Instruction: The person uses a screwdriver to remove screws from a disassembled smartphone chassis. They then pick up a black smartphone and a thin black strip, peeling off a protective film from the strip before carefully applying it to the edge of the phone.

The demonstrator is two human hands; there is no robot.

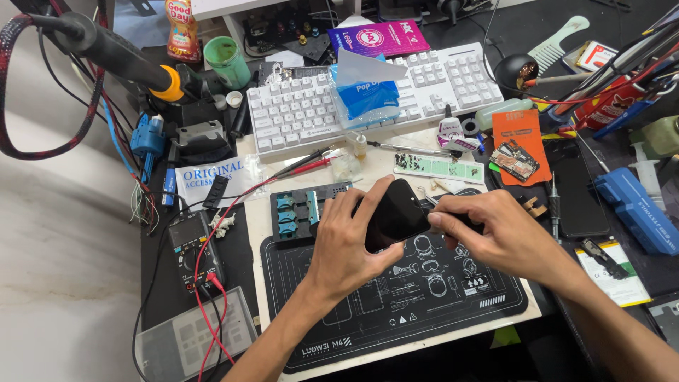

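Observation:
My left hand (344,244) grips a black smartphone (393,214), tilted up on edge above a black repair mat (396,311). My right hand (495,233) pinches the phone's right edge, with a small dark tool or part partly hidden under its fingers. Both hands meet over the upper middle of the mat. The phone's glossy face points toward me.
A white keyboard (375,95) with a blue packet (368,92) lies behind. A fixture with blue clamps (297,209) sits left of the phone, a multimeter (194,247) with red leads further left. An orange pad with a circuit board (520,145), another dark phone (580,191), blue case (636,209) crowd the right.

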